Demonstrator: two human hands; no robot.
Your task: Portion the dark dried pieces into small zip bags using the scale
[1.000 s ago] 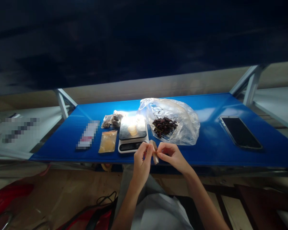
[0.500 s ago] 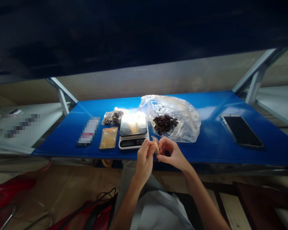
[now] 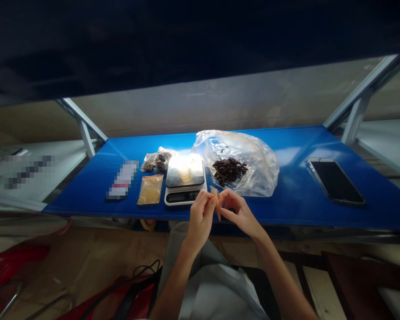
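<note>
My left hand (image 3: 200, 218) and my right hand (image 3: 237, 211) meet at the front edge of a blue table (image 3: 286, 195). Both pinch a small clear packet (image 3: 216, 201) held upright between the fingertips. Just beyond the hands stands a small digital scale (image 3: 184, 180) with a pale round thing on its plate. To its right lies a large clear plastic bag (image 3: 253, 164) holding a heap of dark dried bits (image 3: 229, 169).
Left of the scale lie a flat yellowish packet (image 3: 150, 190), a blurred card (image 3: 122, 179) and a small bag of dark pieces (image 3: 156, 161). A black phone (image 3: 335, 180) lies far right. Grey shelf posts stand at both ends. Red things and a cable lie on the floor.
Both hands have drawn closer together on the small packet and shifted slightly up in view. The camera has tilted, showing more of the wall behind.
</note>
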